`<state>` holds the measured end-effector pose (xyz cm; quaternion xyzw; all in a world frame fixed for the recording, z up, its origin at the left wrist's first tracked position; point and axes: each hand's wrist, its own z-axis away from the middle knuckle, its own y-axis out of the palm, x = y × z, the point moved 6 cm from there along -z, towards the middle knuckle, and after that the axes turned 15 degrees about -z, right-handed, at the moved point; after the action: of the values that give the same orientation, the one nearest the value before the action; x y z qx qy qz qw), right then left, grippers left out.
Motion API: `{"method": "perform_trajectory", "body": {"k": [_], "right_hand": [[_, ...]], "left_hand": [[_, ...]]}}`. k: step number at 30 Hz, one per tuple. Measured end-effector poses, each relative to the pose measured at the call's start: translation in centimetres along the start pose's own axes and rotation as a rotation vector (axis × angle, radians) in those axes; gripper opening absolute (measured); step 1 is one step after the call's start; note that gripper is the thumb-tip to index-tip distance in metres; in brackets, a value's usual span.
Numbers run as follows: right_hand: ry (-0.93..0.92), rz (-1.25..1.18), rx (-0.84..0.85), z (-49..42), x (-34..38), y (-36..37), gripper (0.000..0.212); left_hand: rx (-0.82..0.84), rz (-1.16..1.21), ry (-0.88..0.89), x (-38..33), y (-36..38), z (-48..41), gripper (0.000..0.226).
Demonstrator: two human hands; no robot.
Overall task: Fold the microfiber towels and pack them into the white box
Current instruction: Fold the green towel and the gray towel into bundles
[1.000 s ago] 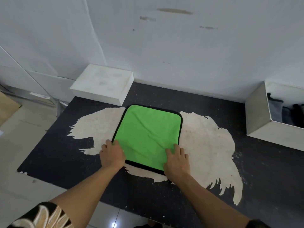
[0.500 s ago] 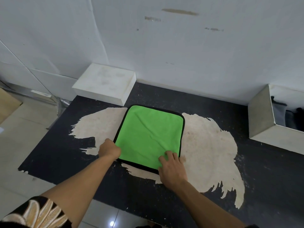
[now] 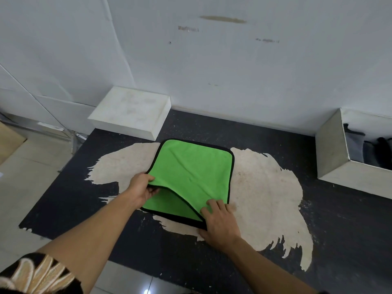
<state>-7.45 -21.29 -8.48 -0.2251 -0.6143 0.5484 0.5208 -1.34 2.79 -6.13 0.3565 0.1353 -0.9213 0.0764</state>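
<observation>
Green towel (image 3: 191,172) now has its near-left corner lifted by left hand (image 3: 141,188).

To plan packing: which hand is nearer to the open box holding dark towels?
Right. The right hand rests on the green towel, left of the open box; the left hand grips its edge farther left.

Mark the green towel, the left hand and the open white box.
green towel (image 3: 197,166), head view, top layer's middle
left hand (image 3: 141,187), head view, back of hand
open white box (image 3: 332,149), head view, left outer wall
</observation>
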Motion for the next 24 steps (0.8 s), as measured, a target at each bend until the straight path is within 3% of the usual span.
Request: {"method": "perform_trajectory", "body": {"k": [3, 7, 11, 13, 15, 17, 20, 22, 24], "right_hand": [[0.042, -0.017, -0.104, 0.0, -0.1, -0.5, 0.026], [0.009, -0.180, -0.295, 0.1, -1.0, -1.8, 0.012], [0.000, -0.304, -0.346, -0.4, -2.3, -2.6, 0.012], [0.052, -0.387, -0.331, -1.0, -2.9, -2.6, 0.028], [0.161, -0.489, -0.334, -1.8, -3.5, -3.1, 0.056], [0.283, -0.541, -0.287, -2.6, -3.9, -3.7, 0.073], [0.446, -0.600, -0.294, -3.6, -3.9, -5.2, 0.069], [0.616, -0.724, -0.310, -4.1, -3.9, -6.4, 0.073], [0.838, -0.921, -0.304, -4.3, -4.6, -6.8, 0.061]], "left_hand": [[-0.006, -0.017, 0.003, -0.7, 0.0, 0.0, 0.020], [-0.068, -0.145, 0.029, -0.8, -0.8, -0.7, 0.051], [-0.092, -0.252, 0.034, -0.8, -0.9, -1.3, 0.026], [-0.112, -0.274, 0.011, -0.8, -0.9, -1.7, 0.018], [-0.141, -0.304, -0.028, -0.7, -1.3, -2.0, 0.020], [-0.199, -0.304, -0.041, -0.7, -2.1, -2.9, 0.040], [-0.290, -0.346, -0.046, -2.5, -2.2, -1.8, 0.067], [-0.320, -0.393, -0.022, -3.8, -1.9, -1.6, 0.065], [-0.307, -0.436, -0.026, -4.6, -1.8, -1.9, 0.057]]}}
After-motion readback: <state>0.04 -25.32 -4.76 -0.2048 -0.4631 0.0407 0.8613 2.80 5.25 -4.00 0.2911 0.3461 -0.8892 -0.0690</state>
